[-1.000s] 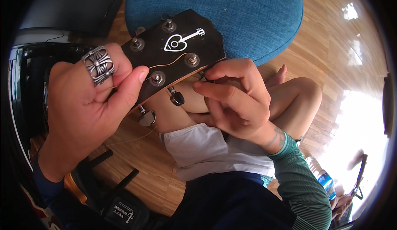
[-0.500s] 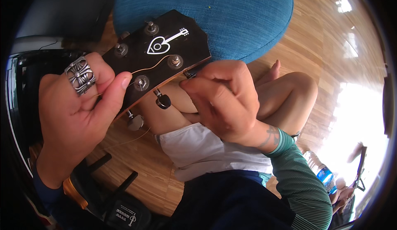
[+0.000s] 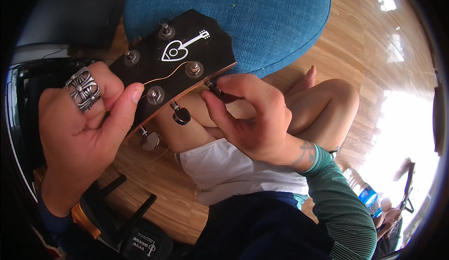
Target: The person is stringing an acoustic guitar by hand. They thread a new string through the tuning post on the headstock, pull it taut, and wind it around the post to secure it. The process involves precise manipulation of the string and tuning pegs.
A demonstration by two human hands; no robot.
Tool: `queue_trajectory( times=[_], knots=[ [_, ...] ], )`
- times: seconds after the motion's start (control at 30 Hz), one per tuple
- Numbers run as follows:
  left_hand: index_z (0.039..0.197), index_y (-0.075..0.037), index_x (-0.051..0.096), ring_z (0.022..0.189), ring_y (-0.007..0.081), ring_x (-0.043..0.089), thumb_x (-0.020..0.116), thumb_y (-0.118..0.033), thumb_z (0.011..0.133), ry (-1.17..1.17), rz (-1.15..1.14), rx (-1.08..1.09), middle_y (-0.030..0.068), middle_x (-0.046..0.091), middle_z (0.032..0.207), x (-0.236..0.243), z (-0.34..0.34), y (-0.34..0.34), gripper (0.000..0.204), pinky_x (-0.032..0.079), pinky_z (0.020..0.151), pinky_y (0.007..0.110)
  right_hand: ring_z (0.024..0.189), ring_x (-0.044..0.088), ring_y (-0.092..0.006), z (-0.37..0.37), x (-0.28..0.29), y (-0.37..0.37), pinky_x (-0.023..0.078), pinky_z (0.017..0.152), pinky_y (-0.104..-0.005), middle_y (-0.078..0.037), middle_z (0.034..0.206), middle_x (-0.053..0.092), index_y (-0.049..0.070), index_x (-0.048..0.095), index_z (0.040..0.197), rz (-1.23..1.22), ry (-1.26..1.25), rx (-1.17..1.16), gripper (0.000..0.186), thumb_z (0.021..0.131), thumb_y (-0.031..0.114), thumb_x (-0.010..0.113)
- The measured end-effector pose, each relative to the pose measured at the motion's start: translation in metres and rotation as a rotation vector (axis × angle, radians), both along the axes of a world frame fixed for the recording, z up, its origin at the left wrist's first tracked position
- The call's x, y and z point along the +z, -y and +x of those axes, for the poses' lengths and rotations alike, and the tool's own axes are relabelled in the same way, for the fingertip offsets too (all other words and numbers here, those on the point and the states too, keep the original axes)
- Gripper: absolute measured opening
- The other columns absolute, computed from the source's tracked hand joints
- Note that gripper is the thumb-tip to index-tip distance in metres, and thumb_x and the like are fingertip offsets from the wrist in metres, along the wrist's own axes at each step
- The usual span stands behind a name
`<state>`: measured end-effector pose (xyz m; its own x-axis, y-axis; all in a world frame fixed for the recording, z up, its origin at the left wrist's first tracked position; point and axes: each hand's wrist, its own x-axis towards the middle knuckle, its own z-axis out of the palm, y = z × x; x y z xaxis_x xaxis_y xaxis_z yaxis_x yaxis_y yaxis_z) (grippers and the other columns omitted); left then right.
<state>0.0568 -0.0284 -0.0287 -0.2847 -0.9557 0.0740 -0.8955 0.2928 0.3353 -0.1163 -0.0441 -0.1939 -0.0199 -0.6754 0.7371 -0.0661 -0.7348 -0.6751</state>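
A dark guitar headstock with a white heart-and-guitar emblem lies tilted in front of me, several metal string posts standing on it. A bronze-coloured guitar string runs from the post nearest the headstock's lower right corner to my left hand. That hand, with a wide silver ring, pinches the string between thumb and bent forefinger. My right hand is at the headstock's lower edge, thumb and forefinger around a dark tuning peg. Two more tuning pegs stick out along this edge, untouched.
The headstock's far end rests against a round blue cushioned seat. Bare legs and white shorts lie below my hands. A black stand is at lower left, a water bottle at right, on wood flooring.
My right thumb and forefinger have spread wider around the tuning peg. The headstock and my left hand with the string have shifted slightly left.
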Motion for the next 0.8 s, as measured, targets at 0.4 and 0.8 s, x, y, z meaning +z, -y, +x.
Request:
queue_trajectory(
  times=[0.4,0.8],
  knots=[
    [0.065,-0.004,0.047,0.049,0.0052,0.027,0.068,0.005,0.087,0.032,-0.010,-0.018,-0.0021,0.036,0.054,0.002,-0.003,0.001,0.031,0.021,0.047,0.026,0.065,0.058,-0.0137,-0.015,0.001,0.001,0.048,0.047,-0.0244,-0.011,0.095,0.051,0.001,0.070,0.091,-0.018,-0.110,0.106,0.019,0.074,0.004,0.080],
    [0.066,-0.003,0.050,0.044,0.0075,0.033,0.070,0.009,0.082,0.052,-0.061,-0.105,0.0003,0.037,0.050,0.000,0.001,0.004,0.028,0.024,0.045,0.026,0.069,0.063,-0.0227,-0.003,-0.008,0.003,0.052,0.053,-0.0291,-0.013,0.087,0.064,-0.005,0.064,0.101,-0.096,-0.038,-0.003,0.025,0.078,-0.005,0.074]
  ],
)
